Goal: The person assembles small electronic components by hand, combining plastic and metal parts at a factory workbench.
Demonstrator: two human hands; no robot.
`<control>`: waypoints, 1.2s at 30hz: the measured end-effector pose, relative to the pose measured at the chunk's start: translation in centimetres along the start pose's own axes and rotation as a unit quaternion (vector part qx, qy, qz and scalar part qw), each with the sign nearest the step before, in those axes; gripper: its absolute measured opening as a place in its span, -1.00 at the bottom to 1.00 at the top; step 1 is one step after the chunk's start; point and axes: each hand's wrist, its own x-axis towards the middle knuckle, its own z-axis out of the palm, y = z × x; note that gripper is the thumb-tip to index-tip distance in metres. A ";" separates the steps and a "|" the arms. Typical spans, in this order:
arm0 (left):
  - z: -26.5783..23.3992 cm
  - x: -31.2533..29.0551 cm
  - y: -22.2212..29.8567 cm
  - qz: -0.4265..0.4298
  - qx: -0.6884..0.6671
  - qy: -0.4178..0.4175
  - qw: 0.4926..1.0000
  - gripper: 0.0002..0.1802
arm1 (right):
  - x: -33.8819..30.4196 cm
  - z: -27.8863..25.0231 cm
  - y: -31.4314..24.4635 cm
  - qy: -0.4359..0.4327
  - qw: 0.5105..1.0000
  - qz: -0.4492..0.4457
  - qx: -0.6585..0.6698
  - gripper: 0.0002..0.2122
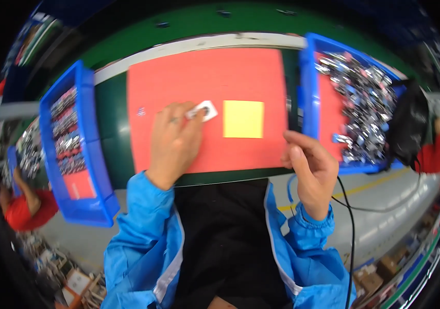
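Nearest, the right hand (310, 167) is held loosely curled over the near right corner of the red mat (204, 82); whether anything is pinched in it cannot be told. Farther in, a small white plastic part (203, 110) is pinched at the fingertips of the left hand (173, 141), near the mat's middle, just left of a yellow square pad (243, 119). Blue bins of metal parts are seen beyond the left edge (70, 139) and the right edge (356, 98).
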 end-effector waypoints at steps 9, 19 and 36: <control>0.7 0.6 0.6 -0.089 0.004 -0.062 0.994 -0.89 | 2.8 -10.2 2.5 0.275 0.894 -0.070 -0.346 -0.83; 0.5 1.0 0.2 -0.050 0.038 -0.095 0.993 -0.89 | 3.6 -12.8 2.0 0.076 0.766 -0.135 -0.623 -0.81; -4.5 -1.5 1.9 -0.259 -0.532 -0.067 0.803 -0.87 | 5.3 -11.7 2.1 0.005 0.700 -0.192 -0.688 -0.81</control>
